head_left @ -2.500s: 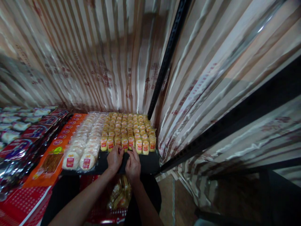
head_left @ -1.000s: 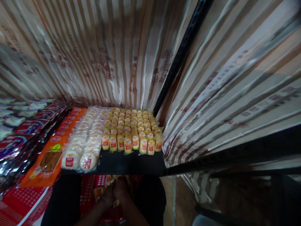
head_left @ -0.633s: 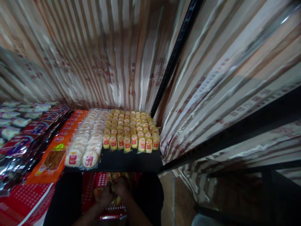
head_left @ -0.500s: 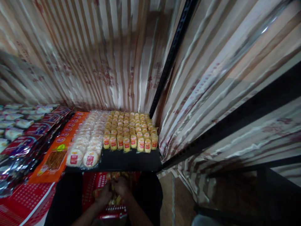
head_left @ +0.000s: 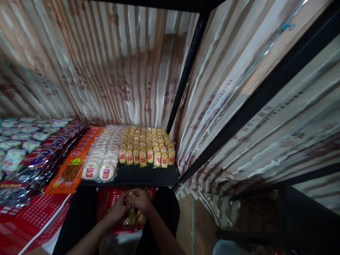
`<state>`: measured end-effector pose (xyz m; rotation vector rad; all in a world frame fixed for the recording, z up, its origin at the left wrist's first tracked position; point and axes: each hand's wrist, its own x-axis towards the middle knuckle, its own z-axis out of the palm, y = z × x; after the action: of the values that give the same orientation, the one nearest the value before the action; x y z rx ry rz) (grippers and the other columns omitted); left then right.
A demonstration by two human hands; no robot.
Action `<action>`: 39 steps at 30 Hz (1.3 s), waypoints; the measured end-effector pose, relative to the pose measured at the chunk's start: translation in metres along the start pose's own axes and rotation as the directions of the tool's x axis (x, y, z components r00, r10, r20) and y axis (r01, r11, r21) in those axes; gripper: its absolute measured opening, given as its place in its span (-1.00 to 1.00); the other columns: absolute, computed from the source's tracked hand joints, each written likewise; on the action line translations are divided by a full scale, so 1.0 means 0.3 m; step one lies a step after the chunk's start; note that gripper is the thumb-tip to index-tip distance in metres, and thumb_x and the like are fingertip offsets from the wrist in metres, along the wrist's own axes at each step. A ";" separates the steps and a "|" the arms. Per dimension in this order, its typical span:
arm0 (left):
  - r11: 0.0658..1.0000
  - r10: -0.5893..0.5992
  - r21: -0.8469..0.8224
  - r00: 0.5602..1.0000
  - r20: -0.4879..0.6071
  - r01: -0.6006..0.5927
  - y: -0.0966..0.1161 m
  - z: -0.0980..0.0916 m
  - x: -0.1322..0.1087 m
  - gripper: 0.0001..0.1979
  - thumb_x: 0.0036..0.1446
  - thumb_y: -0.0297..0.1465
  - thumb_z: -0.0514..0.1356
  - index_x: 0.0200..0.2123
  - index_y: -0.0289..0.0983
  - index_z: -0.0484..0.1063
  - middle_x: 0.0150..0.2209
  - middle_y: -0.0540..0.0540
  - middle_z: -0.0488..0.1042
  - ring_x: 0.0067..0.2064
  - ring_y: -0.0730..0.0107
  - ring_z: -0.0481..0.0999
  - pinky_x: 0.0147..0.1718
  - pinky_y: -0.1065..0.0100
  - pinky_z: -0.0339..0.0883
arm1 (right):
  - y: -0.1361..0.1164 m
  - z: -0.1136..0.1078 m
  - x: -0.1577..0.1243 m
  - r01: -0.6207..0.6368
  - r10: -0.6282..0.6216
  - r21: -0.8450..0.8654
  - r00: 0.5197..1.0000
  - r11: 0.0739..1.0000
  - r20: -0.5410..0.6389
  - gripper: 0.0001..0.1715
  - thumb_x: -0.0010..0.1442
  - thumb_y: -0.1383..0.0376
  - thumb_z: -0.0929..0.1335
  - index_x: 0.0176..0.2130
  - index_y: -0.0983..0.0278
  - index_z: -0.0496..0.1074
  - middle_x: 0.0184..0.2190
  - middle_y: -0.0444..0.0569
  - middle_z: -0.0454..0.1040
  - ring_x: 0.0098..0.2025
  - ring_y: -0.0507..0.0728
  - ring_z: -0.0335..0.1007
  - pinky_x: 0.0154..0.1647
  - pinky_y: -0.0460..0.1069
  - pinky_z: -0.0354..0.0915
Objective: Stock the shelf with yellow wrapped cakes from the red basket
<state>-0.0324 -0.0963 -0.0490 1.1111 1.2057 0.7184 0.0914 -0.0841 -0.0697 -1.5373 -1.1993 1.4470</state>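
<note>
Over a red basket [head_left: 106,194] between my knees, my left hand [head_left: 120,206] and my right hand [head_left: 141,200] meet, fingers closed. A small yellow wrapped snack [head_left: 130,200] shows between their fingertips, partly hidden by the fingers. Below them, more yellow wrapped snacks [head_left: 130,220] lie loose in the basket. Just beyond, rows of like yellow packets [head_left: 147,143] stand on a black shelf [head_left: 146,176], their front ones showing red labels. To their left lie two rows of round white crackers [head_left: 101,156] in clear wrappers.
An orange snack bag [head_left: 70,170], dark red shiny packs [head_left: 50,148] and white packets [head_left: 16,159] fill the shelf's left. Another red basket [head_left: 34,221] sits at lower left. Black shelf posts [head_left: 183,85] and striped sheeting [head_left: 127,63] enclose the back and right.
Both hands have risen slightly from the packets in the basket, and the yellow snack now shows between their fingers. The camera view has shifted a little.
</note>
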 end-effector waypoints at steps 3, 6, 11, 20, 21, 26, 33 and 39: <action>0.999 0.035 0.015 0.999 0.006 -0.035 0.050 -0.014 -0.015 -0.60 -0.30 -0.26 0.31 -0.32 -0.29 0.40 -0.40 -0.08 0.49 -0.30 0.26 0.45 -0.26 0.30 0.31 | -0.043 -0.016 -0.026 -0.006 0.004 0.077 1.000 0.997 0.021 -0.61 -0.01 0.01 0.35 -0.39 0.30 0.38 -0.48 -0.12 0.41 -0.51 -0.03 0.28 -0.53 -0.14 0.20; 0.999 0.027 -0.025 0.998 0.063 -0.025 0.105 -0.029 -0.033 -0.60 -0.28 -0.25 0.32 -0.30 -0.27 0.40 -0.42 -0.03 0.49 -0.33 0.30 0.44 -0.27 0.32 0.30 | -0.076 -0.030 -0.048 -0.027 0.021 0.132 0.999 0.991 0.047 -0.53 0.02 -0.04 0.31 -0.29 0.30 0.37 -0.52 -0.16 0.37 -0.60 -0.06 0.21 -0.60 -0.15 0.16; 0.983 -0.020 -0.179 0.993 0.115 0.040 0.180 -0.048 -0.058 -0.49 -0.27 -0.22 0.34 -0.19 -0.30 0.42 -0.38 -0.06 0.50 -0.29 0.27 0.46 -0.23 0.31 0.28 | -0.111 -0.050 -0.063 -0.048 0.043 0.179 0.998 0.983 0.036 -0.50 0.05 0.01 0.31 -0.11 0.27 0.35 -0.64 -0.23 0.30 -0.65 -0.05 0.20 -0.60 -0.14 0.16; 0.903 -0.048 -0.420 0.992 0.114 0.092 0.219 -0.051 -0.055 -0.31 -0.33 -0.28 0.40 -0.05 -0.33 0.37 -0.30 -0.12 0.50 -0.30 0.30 0.47 -0.25 0.33 0.28 | -0.178 -0.083 -0.104 0.017 -0.032 0.163 0.995 0.986 0.091 -0.47 -0.08 0.05 0.39 -0.14 0.27 0.40 -0.23 0.00 0.47 -0.38 0.07 0.41 -0.47 -0.08 0.28; 0.892 -0.061 -0.442 0.994 0.095 0.097 0.223 -0.054 -0.052 -0.28 -0.32 -0.29 0.40 0.00 -0.31 0.34 -0.31 -0.10 0.49 -0.32 0.32 0.47 -0.27 0.33 0.29 | -0.179 -0.088 -0.108 0.016 -0.030 0.149 0.995 0.989 0.093 -0.45 -0.08 0.04 0.39 -0.13 0.28 0.39 -0.22 0.01 0.47 -0.38 0.07 0.41 -0.46 -0.08 0.28; 0.864 -0.072 -0.499 0.997 0.003 0.064 0.254 -0.066 -0.055 -0.27 -0.24 -0.34 0.35 0.06 -0.26 0.23 -0.33 -0.03 0.44 -0.32 0.36 0.47 -0.27 0.33 0.33 | -0.171 -0.112 -0.131 0.013 -0.014 0.058 1.000 0.998 0.001 -0.42 -0.10 -0.01 0.40 -0.14 0.28 0.40 -0.30 0.00 0.50 -0.37 0.09 0.43 -0.46 -0.08 0.28; 0.893 0.003 -0.449 1.000 0.008 0.001 0.243 -0.033 -0.053 -0.46 -0.27 -0.32 0.34 -0.14 -0.24 0.29 -0.28 -0.03 0.42 -0.25 0.34 0.46 -0.21 0.30 0.33 | -0.182 -0.129 -0.153 -0.024 0.026 0.221 1.000 0.975 -0.003 -0.33 -0.10 -0.08 0.36 -0.11 0.29 0.34 -0.40 -0.05 0.49 -0.56 0.03 0.37 -0.55 -0.09 0.22; 0.959 0.050 -0.281 0.997 0.065 -0.030 0.236 -0.021 -0.059 -0.47 -0.26 -0.26 0.35 -0.17 -0.25 0.28 -0.24 -0.06 0.46 -0.21 0.32 0.45 -0.22 0.35 0.30 | -0.188 -0.171 -0.115 0.057 -0.019 0.262 0.989 0.963 -0.147 -0.37 -0.15 0.00 0.41 -0.15 0.32 0.35 -0.56 -0.15 0.40 -0.55 0.01 0.32 -0.52 -0.09 0.21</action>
<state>-0.0347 -0.0867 0.0235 0.9188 0.9879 0.8457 0.1347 -0.0928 0.0013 -1.3998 -0.9046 1.3841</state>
